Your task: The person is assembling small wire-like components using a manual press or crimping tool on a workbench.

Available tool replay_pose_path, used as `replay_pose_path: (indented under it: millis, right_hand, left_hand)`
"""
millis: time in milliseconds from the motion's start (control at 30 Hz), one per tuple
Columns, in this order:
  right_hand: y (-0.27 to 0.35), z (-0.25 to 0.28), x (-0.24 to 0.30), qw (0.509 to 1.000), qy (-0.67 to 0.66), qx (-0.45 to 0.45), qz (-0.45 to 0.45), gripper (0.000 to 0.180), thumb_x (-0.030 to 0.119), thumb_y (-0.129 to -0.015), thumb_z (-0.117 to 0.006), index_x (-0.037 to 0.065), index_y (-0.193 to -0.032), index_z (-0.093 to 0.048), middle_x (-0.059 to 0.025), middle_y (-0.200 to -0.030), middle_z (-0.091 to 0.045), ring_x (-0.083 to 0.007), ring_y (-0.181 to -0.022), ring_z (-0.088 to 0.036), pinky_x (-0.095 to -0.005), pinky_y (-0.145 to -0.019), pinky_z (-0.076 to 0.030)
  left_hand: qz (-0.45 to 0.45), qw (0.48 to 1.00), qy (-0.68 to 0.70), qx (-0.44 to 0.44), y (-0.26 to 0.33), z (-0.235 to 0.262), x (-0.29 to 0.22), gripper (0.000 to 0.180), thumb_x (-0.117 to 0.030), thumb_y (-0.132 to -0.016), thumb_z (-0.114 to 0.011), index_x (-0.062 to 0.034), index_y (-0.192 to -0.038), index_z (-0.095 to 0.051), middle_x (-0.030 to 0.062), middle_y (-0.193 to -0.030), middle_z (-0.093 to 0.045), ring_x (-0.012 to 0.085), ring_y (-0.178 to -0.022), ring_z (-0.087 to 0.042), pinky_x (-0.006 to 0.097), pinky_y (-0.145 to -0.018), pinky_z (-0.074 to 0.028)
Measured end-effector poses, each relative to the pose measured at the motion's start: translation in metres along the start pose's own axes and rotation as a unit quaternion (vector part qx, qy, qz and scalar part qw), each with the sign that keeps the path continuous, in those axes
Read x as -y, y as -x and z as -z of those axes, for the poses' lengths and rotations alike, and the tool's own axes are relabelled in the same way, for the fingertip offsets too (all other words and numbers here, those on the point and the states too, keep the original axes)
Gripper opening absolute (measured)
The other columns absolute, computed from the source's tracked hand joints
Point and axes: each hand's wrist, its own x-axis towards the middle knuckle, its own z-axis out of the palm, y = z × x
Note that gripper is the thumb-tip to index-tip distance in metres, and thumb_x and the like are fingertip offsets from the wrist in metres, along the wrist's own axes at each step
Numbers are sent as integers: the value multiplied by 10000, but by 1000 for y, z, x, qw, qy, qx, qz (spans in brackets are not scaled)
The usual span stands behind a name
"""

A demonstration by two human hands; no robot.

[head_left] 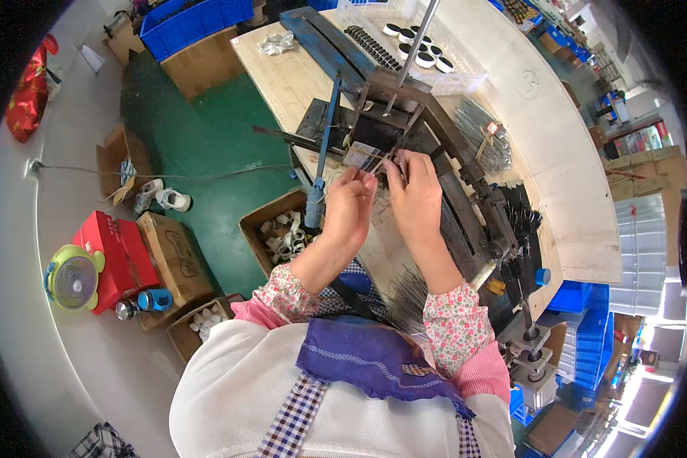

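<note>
Close together at the front of a dark metal hand press [393,107], my left hand [349,204] and my right hand [415,192] work with pinched fingertips. Whatever lies between the fingers is too small to make out. Just beyond the fingertips, a small pale plate [364,155] sits at the press. The press's blue lever [327,133] slants down left of my left hand, ending in a worn blue grip [314,202]. Below my right wrist, a bunch of thin dark wires [408,296] fans out on the wooden table [588,206].
Black-and-white round parts [427,57] fill a clear tray at the back. A bundle of thin metal rods [485,133] lies right of the press. Left of the table, a carton [256,221] holds white pieces. Dark wire pieces [520,221] cover a black cloth on the right.
</note>
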Motion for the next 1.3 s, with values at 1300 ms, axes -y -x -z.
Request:
replay_pose_path:
  millis: [1300]
  right_hand:
    - [40,101,28,975,-202,-39,-86,295,222,-784,-749,19,-952,-618,-147,-781,-647,-219,-680,-634,-320,-659,-508]
  left_hand:
    - [-99,936,-314,125,63,-16,-38,449,-52,-893,-492,124,-1296,-402,223,-1351,-420,306,-1219,-466,383,-1046,-370]
